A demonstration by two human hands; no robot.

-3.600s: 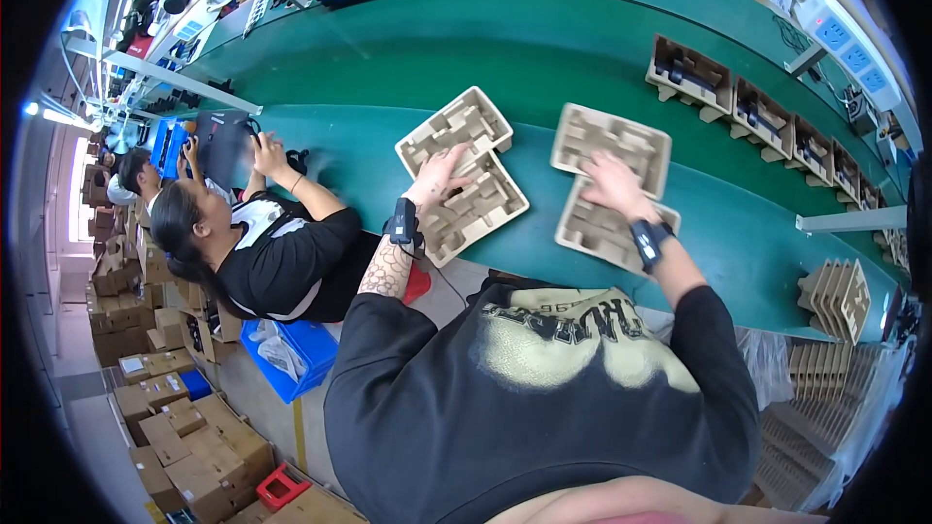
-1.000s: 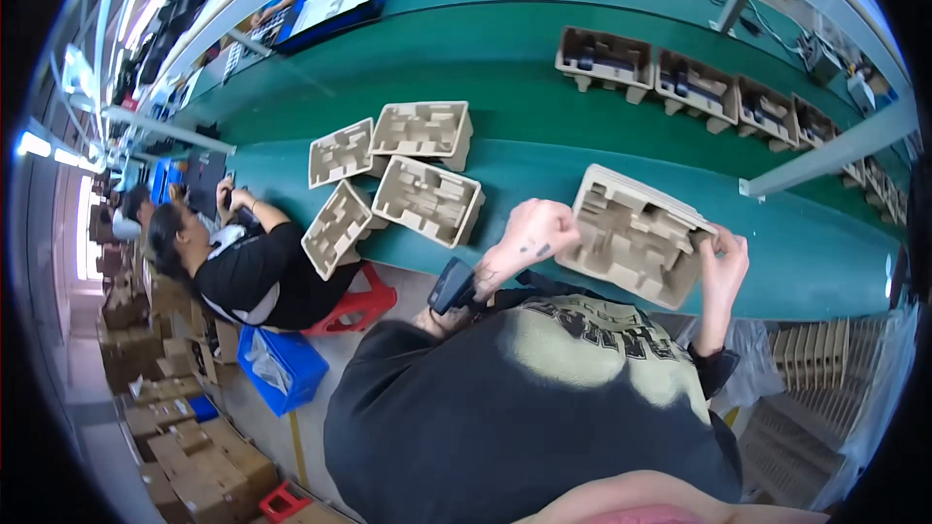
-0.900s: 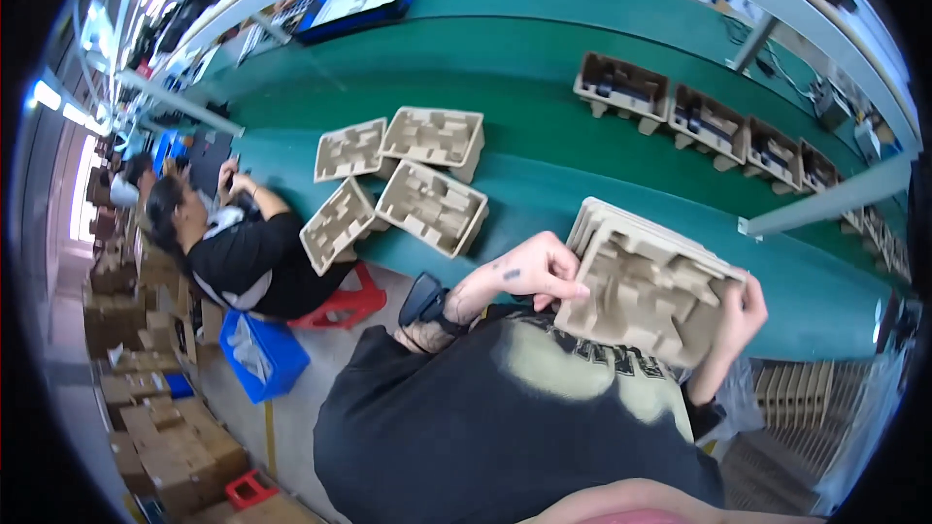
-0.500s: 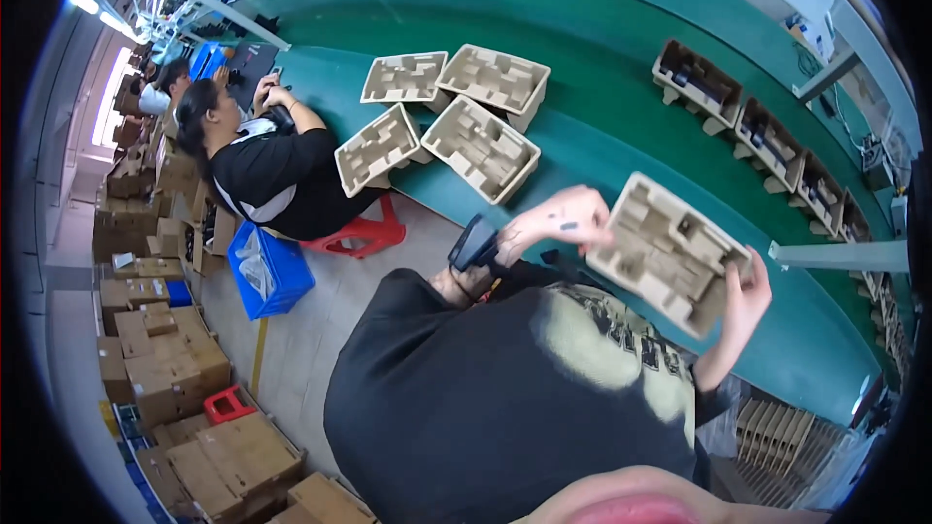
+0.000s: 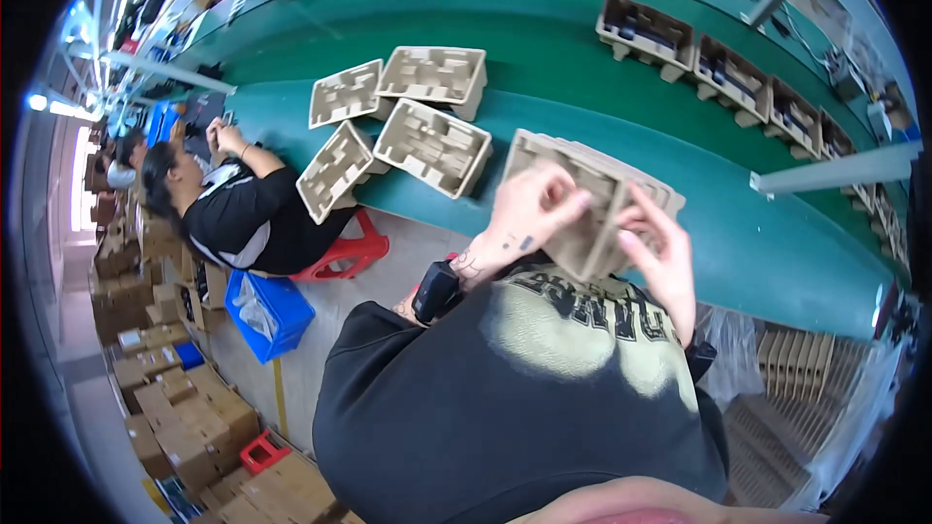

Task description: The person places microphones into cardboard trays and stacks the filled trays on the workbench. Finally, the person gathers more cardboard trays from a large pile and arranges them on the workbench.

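Note:
A beige moulded-pulp tray [image 5: 652, 184] is tilted over the near edge of the green bench, in front of my chest. My right hand [image 5: 660, 247] grips its near right edge, thumb and fingers bent around the wall. My left hand [image 5: 532, 209] lies over the tray's left part with thumb and forefinger curled together; what they pinch, if anything, I cannot make out. Motion blurs the tray's inside a little. Further left on the bench sit several similar trays, among them one tray [image 5: 434, 150] nearest to my left hand, with moulded hollows facing up.
Trays with dark parts, such as the tray [image 5: 646, 34], line the far right side. A metal post [image 5: 835, 167] juts in at right. A co-worker [image 5: 243, 194] sits at left on a red stool [image 5: 345, 250] beside a blue bin [image 5: 267, 315]. Cardboard boxes [image 5: 194, 417] are stacked lower left.
The tray has tipped and come left with both my hands. My left hand has shifted from its corner to over its left part. The whole view has swung somewhat.

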